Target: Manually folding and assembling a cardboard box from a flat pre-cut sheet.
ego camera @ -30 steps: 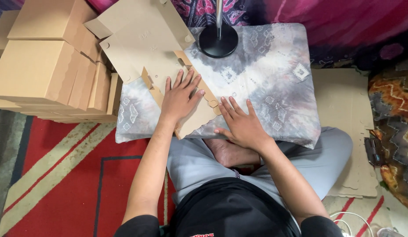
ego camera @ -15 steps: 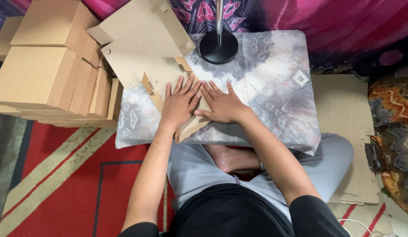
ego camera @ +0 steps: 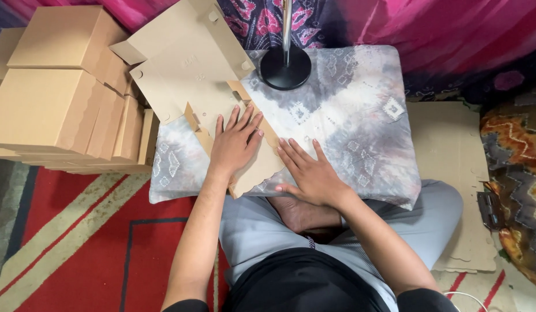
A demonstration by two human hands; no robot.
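A flat, die-cut brown cardboard box blank (ego camera: 190, 69) lies across the left part of a low table covered with a grey tie-dye cloth (ego camera: 360, 115). My left hand (ego camera: 234, 141) rests palm-down on the blank's near flaps, fingers spread. My right hand (ego camera: 309, 173) lies flat on the cloth just right of the blank, its fingertips next to the folded cardboard edge. Neither hand grips anything.
A stack of assembled brown cardboard boxes (ego camera: 60, 98) stands at the left. A black round stand base (ego camera: 286, 66) with a metal pole sits at the table's back. More flat cardboard (ego camera: 452, 173) lies on the floor at the right, over a red patterned rug (ego camera: 77, 242).
My right hand slid left onto the blank beside the left hand, then moved back right and nearer onto the cloth. The left hand stayed pressed on the cardboard.
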